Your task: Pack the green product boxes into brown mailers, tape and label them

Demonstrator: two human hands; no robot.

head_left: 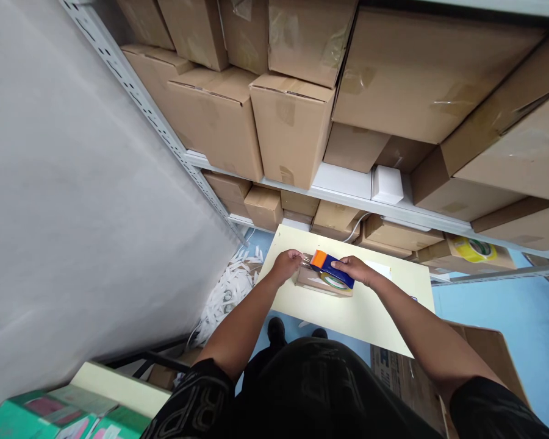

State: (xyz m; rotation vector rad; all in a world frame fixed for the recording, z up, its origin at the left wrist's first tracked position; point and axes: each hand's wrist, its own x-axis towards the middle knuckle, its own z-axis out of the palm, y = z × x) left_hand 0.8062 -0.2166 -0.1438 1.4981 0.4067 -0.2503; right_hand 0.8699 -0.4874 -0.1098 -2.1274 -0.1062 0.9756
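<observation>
A blue and orange tape dispenser with a roll of tape in it lies over the top of a small cardboard box. My right hand is closed around the dispenser's blue side. At the box's left end, my left hand has its fingers pinched together on what looks like the end of clear packing tape, which reaches toward the dispenser's orange head. Part of the box top is hidden beneath the dispenser. The box rests on a pale yellow table.
Metal shelves packed with cardboard boxes rise behind the table. A yellow tape roll lies on a lower box at right. White paper strips pile up by the wall. Green boxes stand at lower left, an open carton at right.
</observation>
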